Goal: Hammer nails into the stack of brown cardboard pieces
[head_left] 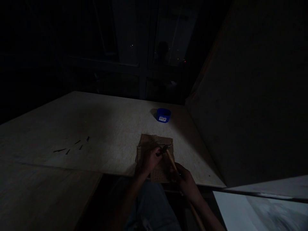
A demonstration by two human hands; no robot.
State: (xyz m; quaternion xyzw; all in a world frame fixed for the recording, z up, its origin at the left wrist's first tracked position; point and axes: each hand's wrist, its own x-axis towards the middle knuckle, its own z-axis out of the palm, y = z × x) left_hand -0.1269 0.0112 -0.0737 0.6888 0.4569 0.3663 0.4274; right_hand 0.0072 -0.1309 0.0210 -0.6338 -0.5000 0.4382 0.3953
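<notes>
My right hand (186, 183) is wrapped round the wooden handle of a hammer (171, 159). Its metal head lies over a brown piece that looks like cardboard (166, 140), near the table's front edge. My left hand (152, 158) rests over the same piece, its fingers curled in close to the hammer head. What those fingers pinch, if anything, is too dark to make out. Torn, rough edges show along the brown piece, and my hands cover much of its middle.
Beyond the brown piece a blue plastic tub (164, 116) with a white label stands on the pale table (108, 128). Several small dark slender pieces (59, 150) lie scattered at the left. A tall panel (250, 122) rises along the right side. Dark window panes (130, 35) are behind.
</notes>
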